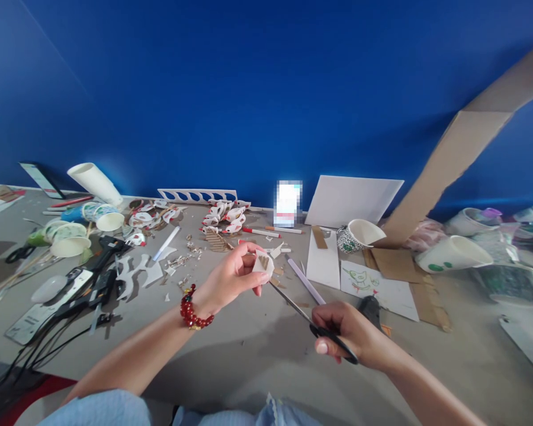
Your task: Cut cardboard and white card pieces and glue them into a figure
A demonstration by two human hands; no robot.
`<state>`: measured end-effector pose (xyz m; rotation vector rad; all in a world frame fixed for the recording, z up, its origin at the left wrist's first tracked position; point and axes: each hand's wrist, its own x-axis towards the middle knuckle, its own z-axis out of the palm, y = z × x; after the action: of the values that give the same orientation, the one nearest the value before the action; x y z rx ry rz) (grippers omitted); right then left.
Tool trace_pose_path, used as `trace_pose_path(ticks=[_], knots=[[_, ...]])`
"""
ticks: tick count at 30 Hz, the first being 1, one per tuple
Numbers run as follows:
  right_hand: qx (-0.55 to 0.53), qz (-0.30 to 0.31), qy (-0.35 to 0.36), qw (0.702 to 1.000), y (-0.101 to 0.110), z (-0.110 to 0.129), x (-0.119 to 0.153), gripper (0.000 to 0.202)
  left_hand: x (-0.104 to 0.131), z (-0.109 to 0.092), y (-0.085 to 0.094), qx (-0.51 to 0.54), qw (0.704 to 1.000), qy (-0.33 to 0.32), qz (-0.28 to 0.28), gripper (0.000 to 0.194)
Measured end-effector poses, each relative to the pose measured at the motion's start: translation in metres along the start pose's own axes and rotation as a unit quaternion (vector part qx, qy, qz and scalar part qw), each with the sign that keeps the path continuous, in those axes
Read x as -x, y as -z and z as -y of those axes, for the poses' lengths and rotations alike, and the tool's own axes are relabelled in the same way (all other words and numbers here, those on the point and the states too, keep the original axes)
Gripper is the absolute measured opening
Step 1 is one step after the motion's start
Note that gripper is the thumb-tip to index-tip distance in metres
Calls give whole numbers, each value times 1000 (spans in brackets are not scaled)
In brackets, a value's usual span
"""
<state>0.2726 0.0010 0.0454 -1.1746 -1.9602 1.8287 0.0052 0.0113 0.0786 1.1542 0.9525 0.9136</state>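
My left hand (237, 275), with a red bead bracelet (190, 310) at its wrist, pinches a small piece of cardboard (263, 266) with a white edge and brown ridges. Around the black handles of a pair of scissors (293, 305) my right hand (349, 334) is closed. The blades point up and left, their tips close to the lower edge of the cardboard piece. Whether they touch it I cannot tell. Small cardboard scraps (190, 254) lie beyond my left hand. Behind them sits a cluster of white and red bird-like cutouts (224, 216).
Glue guns (98, 290) with cables and a power strip (48, 307) lie at left, near decorated paper cups (71, 245). A patterned cup (357, 235), a bird drawing (377, 290) and cardboard pieces are at right. A tall cardboard strip (453, 154) leans against the blue wall.
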Motion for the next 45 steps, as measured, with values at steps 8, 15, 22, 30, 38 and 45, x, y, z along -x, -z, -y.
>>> trace_pose_path(ticks=[8, 15, 22, 30, 38, 45], knots=[[98, -28, 54, 993, 7, -6, -3, 67, -2, 0, 1, -5, 1000, -4, 5, 32], [174, -60, 68, 981, 7, -8, -2, 65, 0, 0, 1, -13, 1000, 6, -12, 31], [128, -10, 46, 991, 0, -3, 5, 59, -1, 3, 0, -5, 999, 3, -38, 31], [15, 20, 23, 999, -13, -15, 4, 58, 1, 12, 1, 30, 999, -8, -39, 27], [-85, -40, 30, 995, -24, -13, 1, 53, 5, 19, -1, 80, 996, -26, -26, 29], [-136, -48, 77, 986, -29, -13, -4, 58, 5, 25, -2, 85, 996, -36, -15, 29]])
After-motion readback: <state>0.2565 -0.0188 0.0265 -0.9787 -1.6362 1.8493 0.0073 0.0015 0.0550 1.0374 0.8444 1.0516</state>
